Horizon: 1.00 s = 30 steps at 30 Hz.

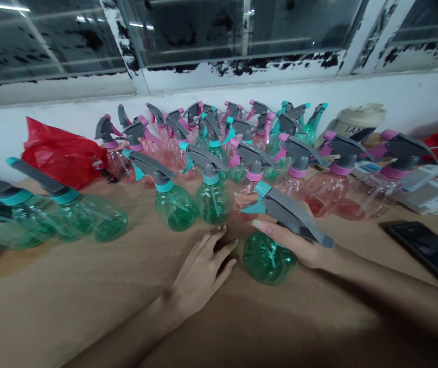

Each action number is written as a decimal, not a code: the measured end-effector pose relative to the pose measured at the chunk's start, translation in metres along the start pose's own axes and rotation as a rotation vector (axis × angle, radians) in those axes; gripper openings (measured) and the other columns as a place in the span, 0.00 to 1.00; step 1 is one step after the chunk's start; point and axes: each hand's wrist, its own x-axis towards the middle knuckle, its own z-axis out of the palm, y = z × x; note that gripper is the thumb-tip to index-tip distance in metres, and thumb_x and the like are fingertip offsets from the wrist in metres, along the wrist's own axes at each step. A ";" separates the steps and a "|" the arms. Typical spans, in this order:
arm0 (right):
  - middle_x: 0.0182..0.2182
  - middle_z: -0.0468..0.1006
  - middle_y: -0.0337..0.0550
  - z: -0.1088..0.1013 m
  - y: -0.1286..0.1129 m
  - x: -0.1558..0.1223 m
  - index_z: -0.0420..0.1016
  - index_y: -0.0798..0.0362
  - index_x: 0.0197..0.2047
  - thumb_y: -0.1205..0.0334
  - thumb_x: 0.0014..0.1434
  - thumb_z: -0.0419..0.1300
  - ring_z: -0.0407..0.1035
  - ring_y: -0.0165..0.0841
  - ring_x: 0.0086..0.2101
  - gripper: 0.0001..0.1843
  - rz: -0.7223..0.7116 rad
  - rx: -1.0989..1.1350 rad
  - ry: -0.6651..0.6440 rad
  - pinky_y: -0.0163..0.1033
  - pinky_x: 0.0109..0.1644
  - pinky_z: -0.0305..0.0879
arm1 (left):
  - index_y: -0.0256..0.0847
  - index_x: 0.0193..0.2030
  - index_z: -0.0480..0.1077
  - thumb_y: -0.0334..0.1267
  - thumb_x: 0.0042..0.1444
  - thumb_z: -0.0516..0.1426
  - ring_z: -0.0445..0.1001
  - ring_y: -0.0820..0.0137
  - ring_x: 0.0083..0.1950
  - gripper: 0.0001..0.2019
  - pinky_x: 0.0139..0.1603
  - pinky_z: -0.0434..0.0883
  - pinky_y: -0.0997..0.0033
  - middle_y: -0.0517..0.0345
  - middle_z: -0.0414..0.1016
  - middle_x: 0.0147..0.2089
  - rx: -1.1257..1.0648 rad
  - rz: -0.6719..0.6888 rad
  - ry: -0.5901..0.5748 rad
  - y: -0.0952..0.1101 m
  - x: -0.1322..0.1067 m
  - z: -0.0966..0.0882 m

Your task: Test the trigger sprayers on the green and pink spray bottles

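My right hand (296, 237) is wrapped round the neck of a green spray bottle (267, 260), just under its grey and turquoise trigger head. The bottle is upright, at or just above the tabletop; I cannot tell which. My left hand (205, 268) lies palm down on the wooden table (134, 306), fingers spread, holding nothing, to the left of that bottle. Close beyond the left fingertips stand two more green spray bottles (212, 199) with turquoise collars. A pink spray bottle (253, 179) is partly hidden behind my right hand.
Several pink and green spray bottles (161, 143) crowd toward the wall. More green bottles (104, 220) stand at the left. A red plastic bag (58, 153) sits behind them. At the right are a phone (430, 250), a white device (422, 189) and a pale tub (359, 120).
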 end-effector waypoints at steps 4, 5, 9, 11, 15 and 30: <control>0.35 0.77 0.39 0.000 -0.002 0.000 0.75 0.43 0.48 0.56 0.60 0.58 0.71 0.35 0.34 0.13 0.010 0.029 -0.004 0.44 0.41 0.68 | 0.42 0.58 0.65 0.36 0.65 0.51 0.63 0.57 0.62 0.15 0.60 0.65 0.50 0.47 0.62 0.62 -0.012 0.002 0.021 -0.001 0.000 0.001; 0.34 0.77 0.38 0.000 -0.001 0.000 0.75 0.42 0.47 0.56 0.60 0.58 0.71 0.35 0.34 0.12 0.010 0.021 0.003 0.44 0.40 0.68 | 0.42 0.58 0.65 0.37 0.65 0.51 0.63 0.57 0.62 0.15 0.60 0.64 0.49 0.48 0.61 0.62 -0.014 0.003 0.026 -0.001 -0.001 0.002; 0.30 0.76 0.37 0.001 0.004 0.002 0.75 0.43 0.42 0.55 0.61 0.57 0.71 0.35 0.32 0.08 -0.023 -0.010 0.019 0.43 0.38 0.66 | 0.42 0.58 0.64 0.36 0.65 0.51 0.62 0.57 0.62 0.15 0.61 0.63 0.49 0.48 0.61 0.63 -0.012 0.006 0.018 -0.001 -0.001 0.002; 0.30 0.76 0.37 0.002 0.006 0.004 0.75 0.44 0.39 0.55 0.60 0.58 0.71 0.35 0.32 0.06 -0.051 -0.018 0.019 0.43 0.37 0.66 | 0.41 0.58 0.65 0.36 0.65 0.52 0.62 0.57 0.62 0.15 0.61 0.63 0.49 0.48 0.60 0.63 -0.008 0.006 0.004 -0.001 0.000 0.001; 0.29 0.76 0.37 0.003 0.005 0.006 0.73 0.46 0.34 0.58 0.59 0.59 0.71 0.34 0.31 0.04 -0.088 -0.057 0.029 0.41 0.37 0.66 | 0.41 0.58 0.66 0.35 0.65 0.52 0.62 0.57 0.62 0.15 0.62 0.62 0.50 0.48 0.60 0.63 0.004 0.004 -0.005 -0.001 0.001 0.002; 0.30 0.77 0.38 0.002 -0.001 0.007 0.76 0.46 0.41 0.53 0.57 0.60 0.70 0.32 0.26 0.10 -0.051 -0.014 0.034 0.40 0.33 0.67 | 0.43 0.58 0.65 0.37 0.67 0.50 0.61 0.56 0.63 0.15 0.60 0.64 0.49 0.48 0.61 0.63 -0.029 -0.002 -0.010 -0.002 0.000 0.001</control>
